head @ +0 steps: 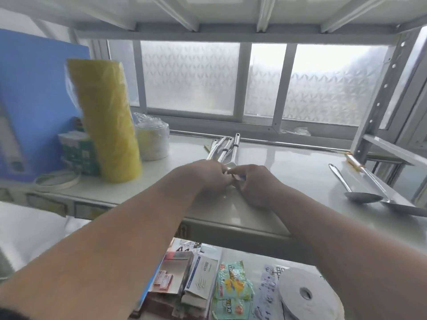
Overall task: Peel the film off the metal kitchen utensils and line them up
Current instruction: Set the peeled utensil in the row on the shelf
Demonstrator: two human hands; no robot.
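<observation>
On the low shelf (242, 255) closest to the person lie a white paper roll (307, 294), green snack packs (232, 285), a white box (202, 277) and some printed cards (171, 271). Just above it is the white, shiny bench (288, 172). Both bare arms reach out over its front edge. The left hand (208, 173) and the right hand (256, 183) meet in the middle of the bench, fingers curled and touching. They pinch the near end of a bunch of metal utensils (225, 147). The hands hide that end, so I cannot tell if film is on it. The long silver handles stick out past the hands, side by side, and point at the window. Each handle has a small hole at its far tip.

On the right of the bench, well apart from the hands, lies a metal spoon (355, 188) with its bowl near the front. Just beside it lies another long utensil (390, 195), shiny and flat on the bench.

On the left stand a tall yellow roll in plastic (108, 118), a green box (78, 151), a stack of white lids in a bag (151, 142) and a big blue board (34, 98). A white ring (55, 181) lies flat in front of them.

At the back is a wide window (254, 82) with frosted, patterned glass and grey frames. A grey metal rack post (381, 95) with holes stands on the right, and white beams (231, 17) run overhead.
</observation>
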